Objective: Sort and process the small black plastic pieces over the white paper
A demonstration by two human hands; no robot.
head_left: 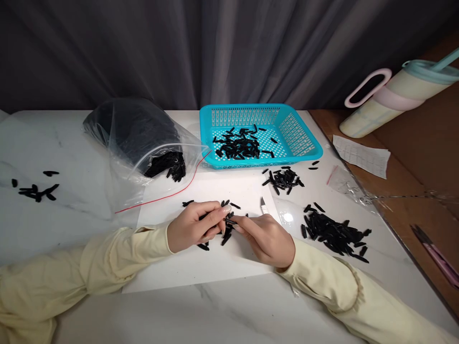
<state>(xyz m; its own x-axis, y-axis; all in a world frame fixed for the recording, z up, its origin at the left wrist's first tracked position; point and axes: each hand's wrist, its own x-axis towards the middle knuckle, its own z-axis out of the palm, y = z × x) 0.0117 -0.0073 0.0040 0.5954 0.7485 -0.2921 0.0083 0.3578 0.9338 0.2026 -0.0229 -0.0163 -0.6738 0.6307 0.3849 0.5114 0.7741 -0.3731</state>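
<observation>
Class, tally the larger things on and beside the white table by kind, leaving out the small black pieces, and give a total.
Turquoise basket: 1
Clear plastic bag with black pieces: 1
White paper sheet: 1
Tumbler with straw: 1
Printed slip: 1
Knife in the right hand: 1
Total: 6

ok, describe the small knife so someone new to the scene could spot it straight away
Start at the white sheet in the middle of the marble table, where both hands meet over black pieces. The small knife sticks up out of the right hand, tip pointing toward the blue basket. It is the only pale, pointed blade there.
</observation>
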